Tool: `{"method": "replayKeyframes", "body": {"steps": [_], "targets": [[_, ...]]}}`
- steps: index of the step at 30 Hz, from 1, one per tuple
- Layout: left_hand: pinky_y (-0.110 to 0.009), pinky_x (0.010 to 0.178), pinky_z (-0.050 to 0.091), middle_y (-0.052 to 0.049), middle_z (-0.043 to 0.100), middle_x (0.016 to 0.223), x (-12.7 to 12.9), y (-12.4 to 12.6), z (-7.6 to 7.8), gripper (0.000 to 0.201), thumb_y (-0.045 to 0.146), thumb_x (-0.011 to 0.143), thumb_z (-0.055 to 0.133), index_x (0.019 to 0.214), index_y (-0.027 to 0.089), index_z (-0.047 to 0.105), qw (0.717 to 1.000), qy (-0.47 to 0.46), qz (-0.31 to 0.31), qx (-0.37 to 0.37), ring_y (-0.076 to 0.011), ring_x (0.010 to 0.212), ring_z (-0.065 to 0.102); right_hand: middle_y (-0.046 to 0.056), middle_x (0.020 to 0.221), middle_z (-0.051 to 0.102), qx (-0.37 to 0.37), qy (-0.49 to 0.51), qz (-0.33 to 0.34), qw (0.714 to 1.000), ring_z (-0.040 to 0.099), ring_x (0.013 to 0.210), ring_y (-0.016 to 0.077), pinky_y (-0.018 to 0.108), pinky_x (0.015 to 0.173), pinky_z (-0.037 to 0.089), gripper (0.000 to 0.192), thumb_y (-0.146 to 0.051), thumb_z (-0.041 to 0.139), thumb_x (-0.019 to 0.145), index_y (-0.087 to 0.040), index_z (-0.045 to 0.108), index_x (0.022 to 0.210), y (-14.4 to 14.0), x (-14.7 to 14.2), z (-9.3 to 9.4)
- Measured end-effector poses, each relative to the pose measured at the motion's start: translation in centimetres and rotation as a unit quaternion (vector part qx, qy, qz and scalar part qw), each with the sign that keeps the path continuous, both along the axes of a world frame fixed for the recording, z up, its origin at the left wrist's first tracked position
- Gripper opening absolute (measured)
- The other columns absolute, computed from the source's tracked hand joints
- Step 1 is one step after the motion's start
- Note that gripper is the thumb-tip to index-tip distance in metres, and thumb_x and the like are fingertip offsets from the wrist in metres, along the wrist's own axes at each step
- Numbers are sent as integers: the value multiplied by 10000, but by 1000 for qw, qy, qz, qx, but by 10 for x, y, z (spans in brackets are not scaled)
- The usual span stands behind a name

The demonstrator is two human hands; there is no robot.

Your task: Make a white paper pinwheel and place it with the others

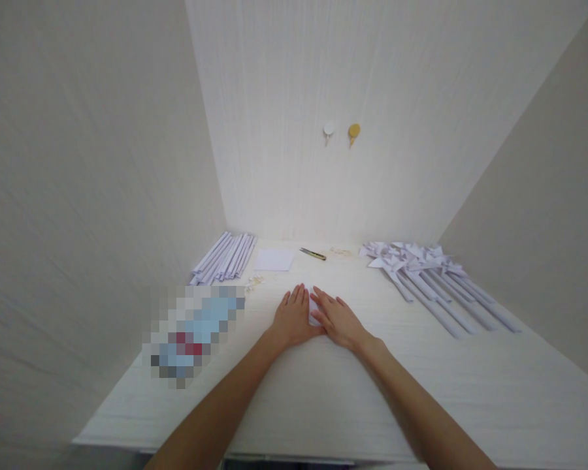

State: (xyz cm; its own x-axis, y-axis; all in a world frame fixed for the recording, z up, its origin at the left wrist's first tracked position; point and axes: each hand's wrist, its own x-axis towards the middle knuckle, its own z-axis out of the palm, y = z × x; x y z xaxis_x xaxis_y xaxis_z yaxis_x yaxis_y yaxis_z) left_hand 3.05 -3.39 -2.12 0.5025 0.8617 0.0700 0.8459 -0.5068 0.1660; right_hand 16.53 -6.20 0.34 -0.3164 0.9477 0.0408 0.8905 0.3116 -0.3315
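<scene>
Fingers flat, both hands pressed on paper (313,309) at mid table (323,398); we had left hand (293,320) and right hand (337,320) side by side, nothing gripped. Paper mostly hidden under palms. Rolled tubes (225,256) far left, pinwheels (421,267) far right, cutter (313,254) + blank sheet (274,260) behind.

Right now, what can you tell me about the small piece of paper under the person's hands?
The white paper lies flat on the pale wood-grain table, near the middle and close to the person. Only a narrow strip of it shows between the two hands; the rest is covered, so its full shape and any folds cannot be told. It looks thin and plain, without print. The left hand and the right hand both lie palm down on it, fingers stretched forward, pressing it against the table.
</scene>
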Motion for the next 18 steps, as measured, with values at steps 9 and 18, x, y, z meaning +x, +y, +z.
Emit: {"method": "replayKeyframes", "body": {"steps": [9, 18], "targets": [[-402, 1044, 160, -206, 185, 1400, -1, -2, 6, 821, 608, 744, 291, 1305, 11, 248, 1000, 29, -7, 5, -263, 1304, 132, 129, 1293, 443, 19, 23, 30, 999, 375, 1203, 192, 408, 993, 269, 572, -425, 300, 855, -110, 234, 1328, -27, 10, -1], [-382, 1048, 155, -196, 218, 1392, 0, -1, 2, 835, 627, 766, 121, 1303, 4, 264, 1000, 14, 2, 20, -250, 1300, 162, 143, 1315, 406, 65, 3, 49, 997, 418, 1164, 239, 446, 973, 300, 585, -429, 368, 832, -140, 241, 1324, -52, 18, -4]]}}
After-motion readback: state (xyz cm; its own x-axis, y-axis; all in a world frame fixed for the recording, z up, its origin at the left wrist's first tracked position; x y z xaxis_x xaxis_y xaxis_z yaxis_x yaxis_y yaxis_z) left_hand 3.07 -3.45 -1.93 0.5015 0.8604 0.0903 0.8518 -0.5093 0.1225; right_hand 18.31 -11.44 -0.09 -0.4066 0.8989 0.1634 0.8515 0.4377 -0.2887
